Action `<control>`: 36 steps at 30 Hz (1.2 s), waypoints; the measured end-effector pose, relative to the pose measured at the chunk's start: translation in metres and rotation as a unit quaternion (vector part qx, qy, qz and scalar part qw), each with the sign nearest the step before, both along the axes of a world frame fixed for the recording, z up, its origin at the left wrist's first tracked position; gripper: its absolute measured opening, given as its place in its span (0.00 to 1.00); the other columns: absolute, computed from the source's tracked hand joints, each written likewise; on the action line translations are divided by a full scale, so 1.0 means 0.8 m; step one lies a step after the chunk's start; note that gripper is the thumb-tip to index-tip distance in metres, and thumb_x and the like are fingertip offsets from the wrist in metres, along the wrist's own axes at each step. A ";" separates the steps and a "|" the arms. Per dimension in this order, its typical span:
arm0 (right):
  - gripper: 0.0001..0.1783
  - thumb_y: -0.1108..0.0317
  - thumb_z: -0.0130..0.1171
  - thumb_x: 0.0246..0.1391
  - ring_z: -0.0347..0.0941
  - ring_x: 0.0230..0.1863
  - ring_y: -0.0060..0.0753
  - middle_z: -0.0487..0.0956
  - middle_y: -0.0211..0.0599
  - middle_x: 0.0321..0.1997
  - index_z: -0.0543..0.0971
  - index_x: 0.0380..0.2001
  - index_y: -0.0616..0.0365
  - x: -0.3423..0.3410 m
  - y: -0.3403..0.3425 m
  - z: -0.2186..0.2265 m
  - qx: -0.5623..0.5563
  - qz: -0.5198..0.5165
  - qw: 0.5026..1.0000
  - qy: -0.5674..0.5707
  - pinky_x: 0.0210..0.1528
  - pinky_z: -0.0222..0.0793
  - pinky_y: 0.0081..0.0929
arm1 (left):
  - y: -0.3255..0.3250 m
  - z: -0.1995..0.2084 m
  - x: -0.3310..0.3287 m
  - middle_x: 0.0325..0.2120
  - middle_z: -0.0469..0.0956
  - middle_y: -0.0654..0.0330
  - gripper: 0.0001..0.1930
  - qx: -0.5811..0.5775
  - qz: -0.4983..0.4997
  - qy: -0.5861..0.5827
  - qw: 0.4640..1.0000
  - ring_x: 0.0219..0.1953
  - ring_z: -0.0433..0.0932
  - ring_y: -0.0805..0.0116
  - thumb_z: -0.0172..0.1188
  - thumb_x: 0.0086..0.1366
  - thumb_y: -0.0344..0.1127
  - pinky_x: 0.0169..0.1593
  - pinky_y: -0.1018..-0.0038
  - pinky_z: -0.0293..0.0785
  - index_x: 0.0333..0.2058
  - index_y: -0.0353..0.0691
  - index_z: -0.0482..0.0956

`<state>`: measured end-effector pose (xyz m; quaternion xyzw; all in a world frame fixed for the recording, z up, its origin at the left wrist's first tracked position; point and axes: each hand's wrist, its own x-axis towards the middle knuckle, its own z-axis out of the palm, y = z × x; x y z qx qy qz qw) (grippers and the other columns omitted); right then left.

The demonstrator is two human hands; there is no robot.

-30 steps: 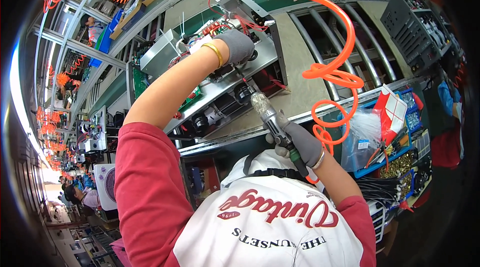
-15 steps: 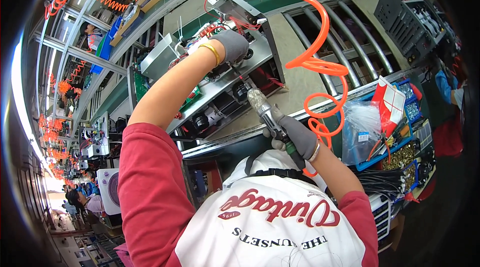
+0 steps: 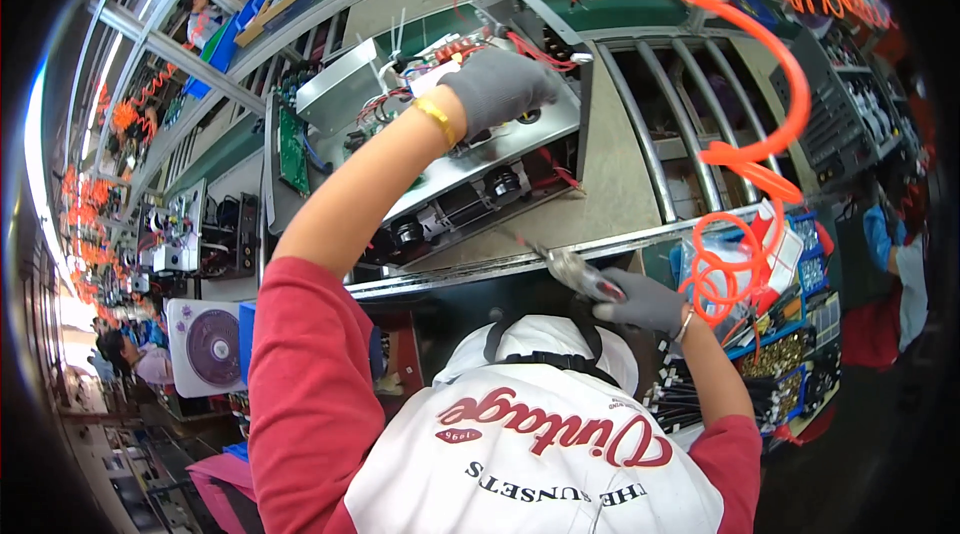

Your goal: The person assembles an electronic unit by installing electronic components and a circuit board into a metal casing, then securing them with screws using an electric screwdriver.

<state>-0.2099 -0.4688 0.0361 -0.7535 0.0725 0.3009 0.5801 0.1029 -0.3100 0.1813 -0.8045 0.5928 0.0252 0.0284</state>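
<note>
My right hand, in a grey glove, is closed around an air screwdriver. Its thin bit points up and left, apart from the metal unit. My left hand, also gloved, lies over the top of an opened metal chassis, and its curled fingertips are hidden behind the back of the hand. Red and white wires and a green circuit board show in the chassis. Two round black parts, one of them a black coil-like part, sit along its near side.
An orange coiled air hose hangs at the right. Metal rollers run beyond the chassis. Blue bins with brass-coloured fasteners and black cables stand at right. A white fan is at left, and another chassis at far right.
My right hand has drawn the screwdriver back from the chassis, down and to the right. The left hand stays on the chassis. The view has shifted, and the hose hangs farther right.
</note>
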 end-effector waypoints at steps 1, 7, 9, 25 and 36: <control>0.30 0.52 0.66 0.52 0.74 0.24 0.23 0.78 0.34 0.32 0.73 0.54 0.57 0.000 -0.010 -0.008 -0.005 0.006 1.000 0.005 0.26 0.69 0.23 | 0.021 0.000 -0.009 0.36 0.83 0.61 0.10 -0.151 -0.054 -0.005 0.987 0.38 0.83 0.54 0.56 0.67 0.37 0.40 0.62 0.78 0.45 0.54 0.83; 0.30 0.44 0.63 0.51 0.77 0.25 0.32 0.81 0.38 0.29 0.80 0.44 0.61 0.038 -0.031 -0.167 -0.269 0.237 0.929 0.095 0.30 0.73 0.31 | 0.183 -0.026 -0.111 0.34 0.81 0.66 0.15 -0.359 0.170 0.483 0.780 0.40 0.76 0.79 0.59 0.72 0.38 0.45 0.79 0.74 0.51 0.36 0.82; 0.27 0.43 0.62 0.52 0.76 0.23 0.30 0.80 0.35 0.26 0.82 0.36 0.60 0.073 -0.025 -0.187 -0.304 0.217 0.901 0.220 0.29 0.72 0.33 | 0.240 -0.094 -0.150 0.34 0.83 0.61 0.16 -0.403 0.274 0.577 0.655 0.29 0.77 0.81 0.61 0.71 0.40 0.33 0.83 0.74 0.49 0.35 0.82; 0.42 0.24 0.57 0.50 0.78 0.24 0.38 0.81 0.41 0.22 0.84 0.25 0.59 0.140 -0.005 -0.234 -0.476 0.269 0.820 0.172 0.31 0.70 0.39 | 0.710 -0.335 -0.347 0.44 0.80 0.56 0.28 -0.848 0.438 0.270 -0.127 0.35 0.75 0.68 0.57 0.70 0.57 0.38 0.72 0.76 0.56 0.40 0.74; 0.26 0.44 0.59 0.57 0.80 0.47 0.57 0.83 0.55 0.42 0.84 0.40 0.58 0.122 0.031 -0.242 -0.562 0.119 0.817 -0.044 0.50 0.74 0.49 | 0.815 -0.330 -0.293 0.66 0.60 0.44 0.40 -0.841 0.462 0.280 0.000 0.68 0.61 0.49 0.51 0.71 0.63 0.63 0.45 0.65 0.69 0.41 0.55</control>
